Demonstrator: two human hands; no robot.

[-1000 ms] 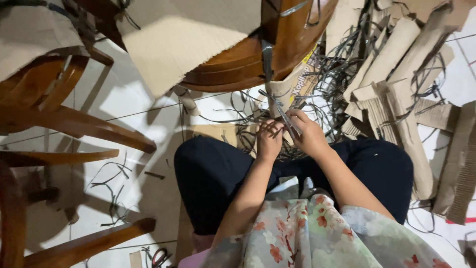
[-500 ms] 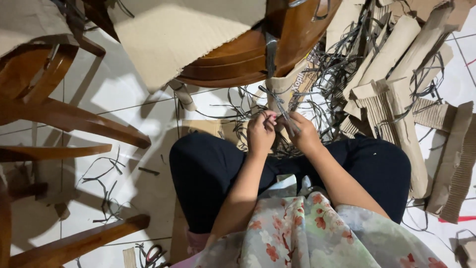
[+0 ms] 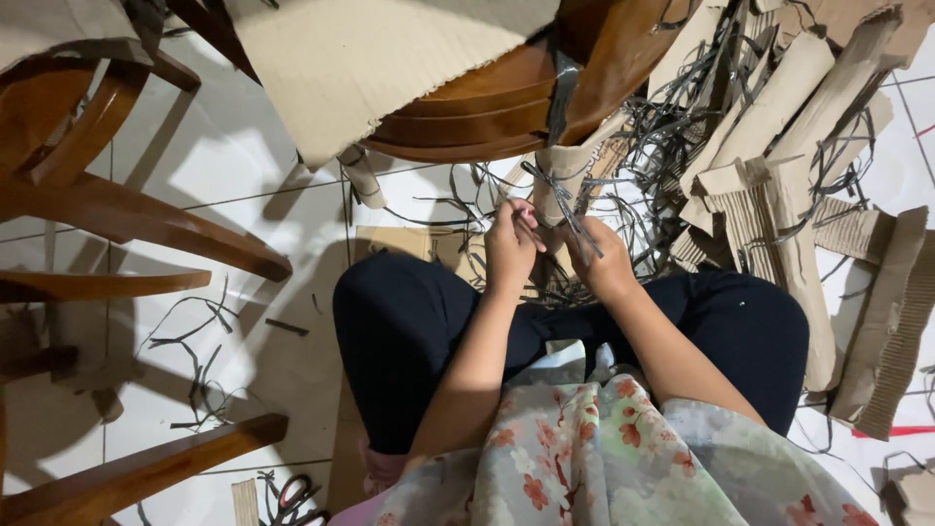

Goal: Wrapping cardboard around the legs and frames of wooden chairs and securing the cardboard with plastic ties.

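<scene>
Just above frame centre, the left hand (image 3: 510,245) and right hand (image 3: 602,261) pinch closed on a dark strap (image 3: 568,205) around the cardboard roll (image 3: 565,173), which may slip or tear if tugged against the wooden chair (image 3: 467,97).

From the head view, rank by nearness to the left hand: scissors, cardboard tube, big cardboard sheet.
From the left hand:
1. Cardboard tube, just right of it, between the hands.
2. Big cardboard sheet, above, on the chair.
3. Scissors, on the floor at the bottom left.
</scene>
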